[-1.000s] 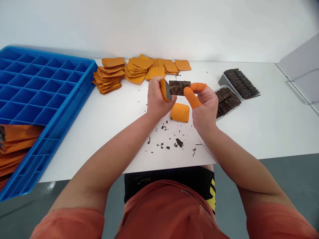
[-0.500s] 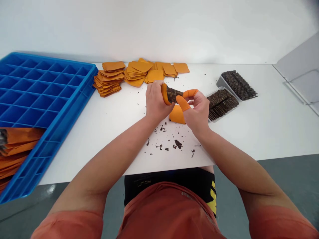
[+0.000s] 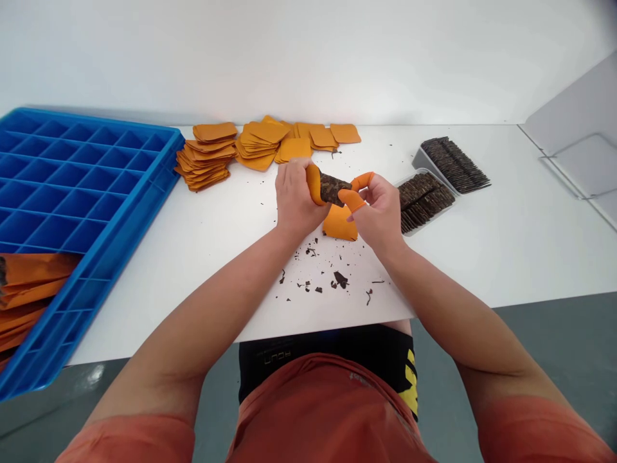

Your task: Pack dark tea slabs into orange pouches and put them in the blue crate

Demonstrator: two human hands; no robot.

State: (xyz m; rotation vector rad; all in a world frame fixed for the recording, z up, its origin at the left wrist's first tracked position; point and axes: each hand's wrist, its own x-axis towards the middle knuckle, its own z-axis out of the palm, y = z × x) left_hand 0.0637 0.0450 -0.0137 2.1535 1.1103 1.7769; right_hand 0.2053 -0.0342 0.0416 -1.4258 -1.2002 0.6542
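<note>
My left hand (image 3: 297, 198) is closed round an orange packet (image 3: 314, 184), its mouth facing right. From that mouth sticks a dark brown flaky piece (image 3: 333, 188). My right hand (image 3: 376, 207) pinches the piece's right end between thumb and forefinger, both wearing orange finger covers. Below the hands, another orange packet (image 3: 340, 224) lies flat on the white table. Near my right wrist stands a clear tub (image 3: 409, 233) of dark flat pieces; another tub (image 3: 423, 157) with similar pieces is behind it.
Stacks of orange packets (image 3: 207, 157) line the table's back edge. A blue compartment tray (image 3: 159, 173) is on the left, with filled orange packets (image 3: 36, 283) in its near part. Dark crumbs (image 3: 340, 279) are scattered nearer me. A wire stand (image 3: 573, 168) is at the right.
The whole view has shifted slightly, moving things a little to the left in the picture. Both hands keep their hold, and the dark piece is tilted slightly differently.
</note>
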